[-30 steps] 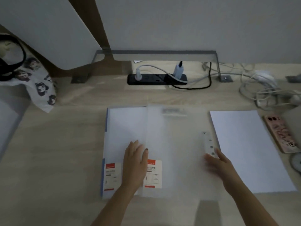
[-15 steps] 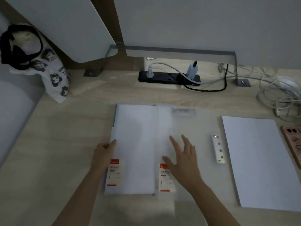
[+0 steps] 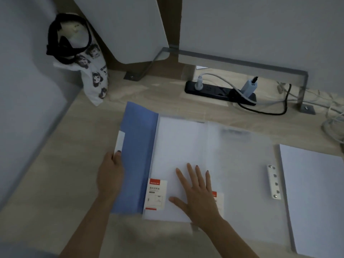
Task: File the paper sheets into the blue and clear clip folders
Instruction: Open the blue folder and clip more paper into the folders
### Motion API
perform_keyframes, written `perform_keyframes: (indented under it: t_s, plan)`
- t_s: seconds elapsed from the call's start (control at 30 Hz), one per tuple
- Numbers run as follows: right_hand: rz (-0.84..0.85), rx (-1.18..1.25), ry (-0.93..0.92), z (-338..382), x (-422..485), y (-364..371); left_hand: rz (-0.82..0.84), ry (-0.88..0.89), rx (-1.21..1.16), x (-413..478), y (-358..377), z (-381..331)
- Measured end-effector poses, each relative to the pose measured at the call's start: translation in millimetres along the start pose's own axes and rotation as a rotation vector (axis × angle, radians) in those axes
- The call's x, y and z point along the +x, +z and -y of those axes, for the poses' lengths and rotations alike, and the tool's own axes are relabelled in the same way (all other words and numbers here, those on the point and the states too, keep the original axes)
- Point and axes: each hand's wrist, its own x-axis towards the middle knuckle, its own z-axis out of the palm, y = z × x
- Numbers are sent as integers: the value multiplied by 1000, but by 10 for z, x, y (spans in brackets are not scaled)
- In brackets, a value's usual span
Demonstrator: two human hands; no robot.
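Two folders overlapping mid-desk; opening step. Pinches cover edge of blue plastic clip folder [image 3: 137, 155] with left hand [image 3: 111, 175] at 9 o'clock; presses frosted clear plastic clip folder [image 3: 242, 164] with flat, spread right hand [image 3: 198, 196]. Next, likely: lay cover flat, fetch white paper sheets [image 3: 316, 192] from 3 o'clock.

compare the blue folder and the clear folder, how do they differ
Colour: the blue folder is opaque blue; the clear folder is frosted and see-through. State: the left hand grips the blue folder's cover, swung out leftward; the clear folder lies spread flat. Hardware: a metal clip strip shows on the clear folder; none shows on the blue one. Both lie on the desk.
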Motion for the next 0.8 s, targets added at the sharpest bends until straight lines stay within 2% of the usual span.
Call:
perform_keyframes:
  t_s: [0.13, 0.27, 0.33, 0.43, 0.5, 0.57, 0.63, 0.7, 0.8]
  plan:
    - [21, -5, 16, 30, 35, -4, -158, 99, 38, 180, -589, -9]
    - [72, -39, 11, 34, 48, 9, -183, 163, 30, 223, -1053, -233]
    - [39, -37, 3, 34, 46, -8, -136, 158, -67, 251, -1184, -350]
    - [-154, 37, 2, 6, 36, -66, -52, 90, -235, 230, -1169, -474]
    - [-219, 91, 119, -59, 44, -97, 14, 79, -258, 162, -974, -489]
    - [-193, 116, 286, -121, 30, -127, 101, 52, -299, 84, -696, -419]
    - [-83, 225, 364, -201, 16, -162, 200, 1, -295, 21, -389, -297]
    - [-5, 302, 350, -237, -10, -263, 293, -51, -248, -36, -134, -143]
    - [-80, 448, 287, -374, -84, -344, 399, -110, -161, -126, 106, 55]
